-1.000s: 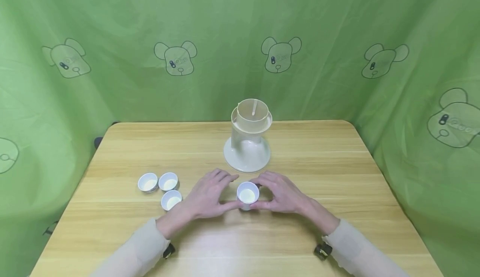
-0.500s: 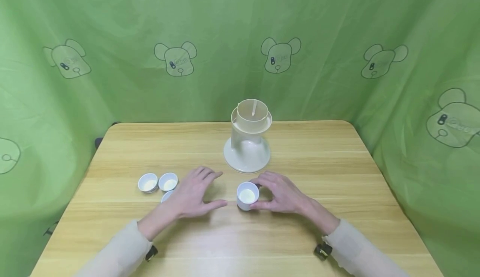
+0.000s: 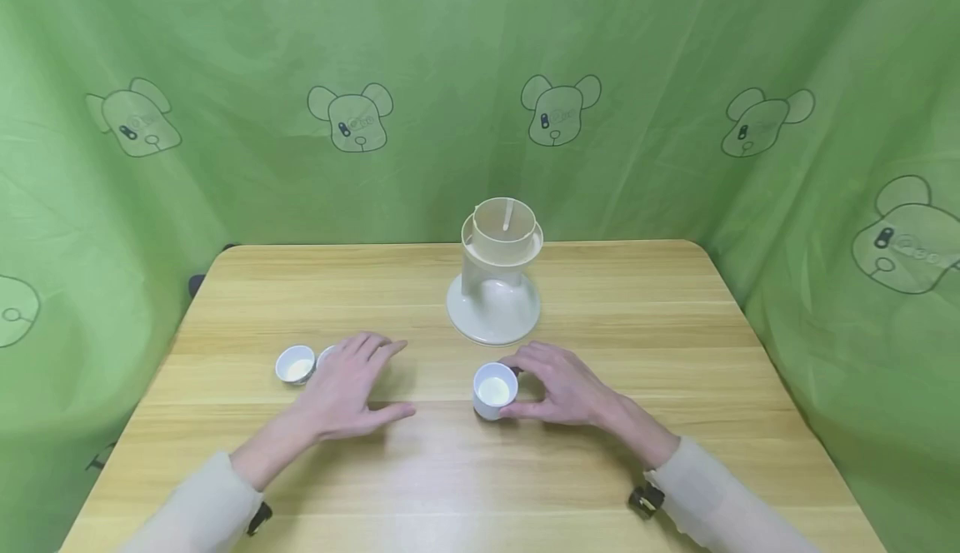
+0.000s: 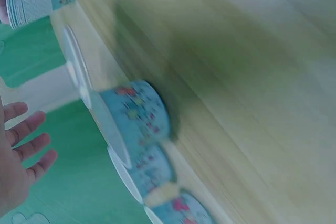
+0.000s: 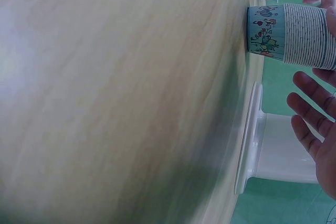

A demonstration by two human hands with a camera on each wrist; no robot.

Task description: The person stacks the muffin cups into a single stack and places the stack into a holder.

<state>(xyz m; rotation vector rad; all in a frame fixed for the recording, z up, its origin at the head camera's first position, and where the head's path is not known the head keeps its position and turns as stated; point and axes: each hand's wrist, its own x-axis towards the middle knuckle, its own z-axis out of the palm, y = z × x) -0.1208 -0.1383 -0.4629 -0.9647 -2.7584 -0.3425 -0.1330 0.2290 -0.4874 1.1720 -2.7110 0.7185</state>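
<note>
Head view showed the right hand (image 3: 558, 386), thumb and fingers clamped on a cup stack (image 3: 491, 395) on the table (image 3: 637, 311), near a white stand (image 3: 493, 311). The left hand (image 3: 341, 391), fingers apart, partly blocked three grouped cups (image 4: 152, 167).

Stacked paper cups (image 5: 291, 35) printed, smooth; white stand (image 3: 492, 299) glossy, probably plastic; tabletop (image 3: 637, 328) smooth wood-grain, slight sheen; green backdrop (image 3: 450, 28) creased cloth

1. Head view: the left hand (image 3: 339, 393) mostly hides one paper cup (image 3: 325, 356).
2. Right wrist view: the picture's edge cuts off the cup stack (image 5: 294, 34).
3. Curtain lettering (image 3: 922, 249): too blurred to read.
</note>
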